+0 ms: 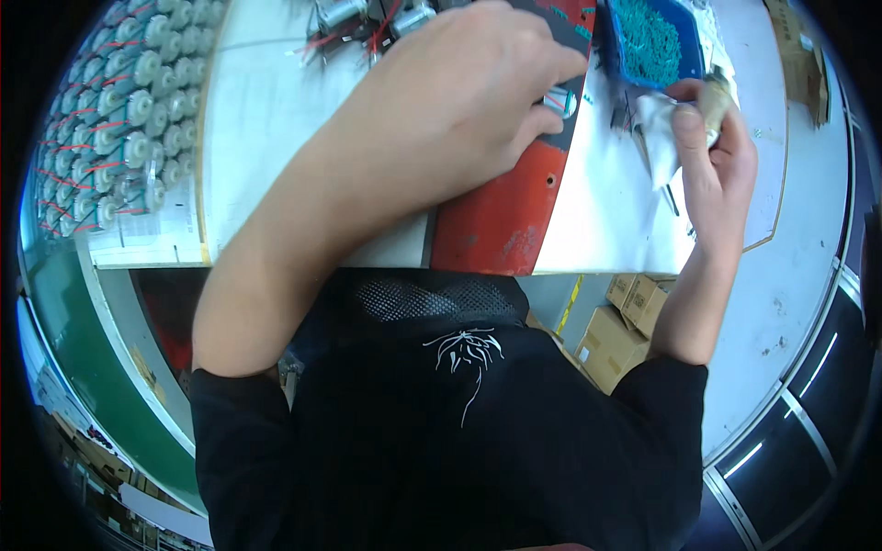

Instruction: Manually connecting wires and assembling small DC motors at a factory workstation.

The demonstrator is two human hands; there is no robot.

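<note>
My left hand [496, 87] reaches across a red and dark board [501, 216]. Its thumb and forefinger curve around a small silver-white round part [560, 103] with a green bit at its edge; the other fingers are mostly hidden. At the right, my right hand [717, 170] is closed on a tan, rounded thing [714, 99] whose kind I cannot make out. A white, cloth-like piece [656, 133] hangs beside its thumb, with a thin dark tip below. Just beyond that hand stands a blue bin [696, 41] full of small teal pieces [648, 41].
Rows of white round parts with red and green wires [138, 106] fill the left side. Silver motors [342, 13] with red and black wires lie at the far edge, behind my left forearm. Cardboard boxes [611, 347] stand below the white tabletop [597, 225].
</note>
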